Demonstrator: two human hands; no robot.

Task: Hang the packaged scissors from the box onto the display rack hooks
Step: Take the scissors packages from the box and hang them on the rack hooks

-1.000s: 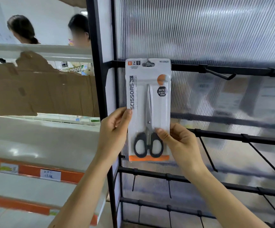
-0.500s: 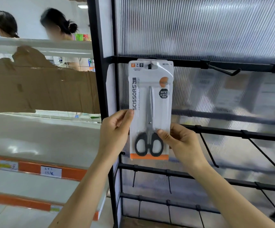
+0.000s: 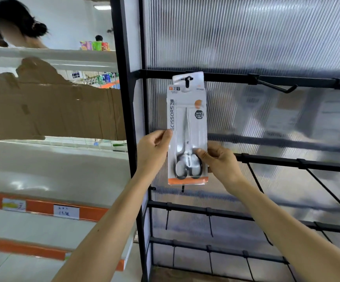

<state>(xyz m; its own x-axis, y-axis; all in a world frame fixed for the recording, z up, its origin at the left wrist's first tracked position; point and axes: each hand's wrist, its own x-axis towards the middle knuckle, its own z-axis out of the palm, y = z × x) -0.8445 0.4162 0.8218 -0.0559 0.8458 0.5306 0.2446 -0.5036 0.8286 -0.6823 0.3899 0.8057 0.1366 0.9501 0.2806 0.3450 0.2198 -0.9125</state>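
Observation:
A white carded pack of black-handled scissors [image 3: 187,127] hangs upright against the black display rack, its top hole over a black hook [image 3: 188,80] on the upper bar [image 3: 226,77]. More packs seem stacked behind it. My left hand [image 3: 154,148] pinches the pack's left edge at mid height. My right hand [image 3: 219,161] pinches its right side by the handles, thumb on the front. The box is not in view.
An empty hook [image 3: 277,87] juts from the same bar to the right. Lower bars [image 3: 287,161] carry more empty hooks. A black upright post [image 3: 124,119] borders the rack; left of it are white shelves with orange strips, a cardboard sheet [image 3: 49,106] and people behind.
The pack has moved up and its top hole has slid onto the hook. Both hands keep the same hold on its sides. The people in the background have shifted left.

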